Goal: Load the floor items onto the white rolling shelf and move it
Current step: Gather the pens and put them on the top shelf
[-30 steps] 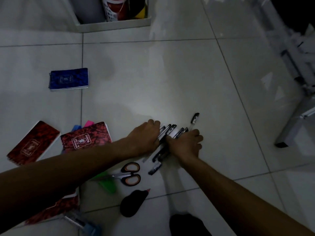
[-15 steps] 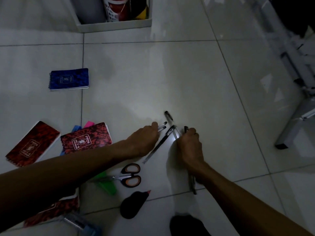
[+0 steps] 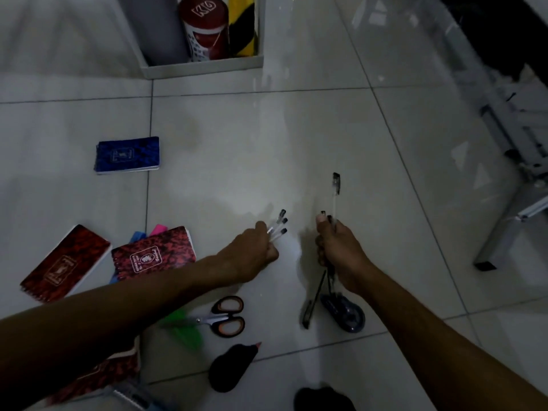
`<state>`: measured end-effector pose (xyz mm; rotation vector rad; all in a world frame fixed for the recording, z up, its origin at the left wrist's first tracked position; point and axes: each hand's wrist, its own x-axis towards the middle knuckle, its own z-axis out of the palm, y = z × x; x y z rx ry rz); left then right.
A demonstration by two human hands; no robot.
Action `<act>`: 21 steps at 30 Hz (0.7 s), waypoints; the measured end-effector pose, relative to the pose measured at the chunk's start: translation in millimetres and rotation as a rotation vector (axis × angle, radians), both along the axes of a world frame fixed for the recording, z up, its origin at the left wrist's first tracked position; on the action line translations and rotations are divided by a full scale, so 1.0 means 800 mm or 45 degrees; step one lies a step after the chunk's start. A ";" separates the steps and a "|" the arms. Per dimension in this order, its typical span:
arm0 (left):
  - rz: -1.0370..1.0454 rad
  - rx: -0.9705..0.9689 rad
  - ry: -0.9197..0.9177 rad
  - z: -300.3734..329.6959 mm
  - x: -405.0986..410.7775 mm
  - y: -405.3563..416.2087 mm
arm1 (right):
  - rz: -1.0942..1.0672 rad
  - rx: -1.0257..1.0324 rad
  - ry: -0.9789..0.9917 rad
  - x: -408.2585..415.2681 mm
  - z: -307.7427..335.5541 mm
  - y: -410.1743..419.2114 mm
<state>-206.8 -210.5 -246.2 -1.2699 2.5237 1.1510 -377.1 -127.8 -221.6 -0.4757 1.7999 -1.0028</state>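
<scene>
Both fists full of pens, left hand (image 3: 255,250) and right hand (image 3: 338,250), white shelf (image 3: 204,66) far off; that loose pen (image 3: 311,304) dangling under the right could slip out

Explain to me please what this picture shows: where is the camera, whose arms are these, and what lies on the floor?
The camera sits on a person's head, looking down at their own arms. The left hand has its grip on a few pens; the right hand grips another bunch of pens. On the tiled floor lie a blue notebook, two red notebooks, scissors and other small things. At the top stands a white shelf, already holding containers.
</scene>
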 end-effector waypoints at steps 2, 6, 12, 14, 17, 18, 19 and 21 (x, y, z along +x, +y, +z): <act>0.112 0.081 0.095 0.015 0.004 -0.015 | -0.016 -0.076 -0.093 0.004 0.012 -0.011; 0.413 0.265 0.380 0.061 0.014 -0.051 | -0.056 -0.189 -0.039 0.015 0.035 -0.044; 0.584 0.281 0.674 0.141 0.041 -0.117 | 0.037 -0.279 -0.048 0.030 0.094 -0.116; 0.660 0.314 0.737 0.174 0.051 -0.139 | 0.098 -0.306 -0.007 0.031 0.130 -0.146; 0.760 0.289 0.817 0.249 0.067 -0.172 | 0.142 -0.385 0.009 0.035 0.207 -0.196; 0.788 0.253 0.840 0.277 0.072 -0.181 | 0.145 -0.405 0.004 0.037 0.236 -0.211; 0.806 0.218 0.859 0.302 0.075 -0.188 | 0.139 -0.420 -0.003 0.039 0.261 -0.224; 0.839 0.177 0.908 0.356 0.082 -0.198 | 0.141 -0.457 -0.025 0.046 0.317 -0.247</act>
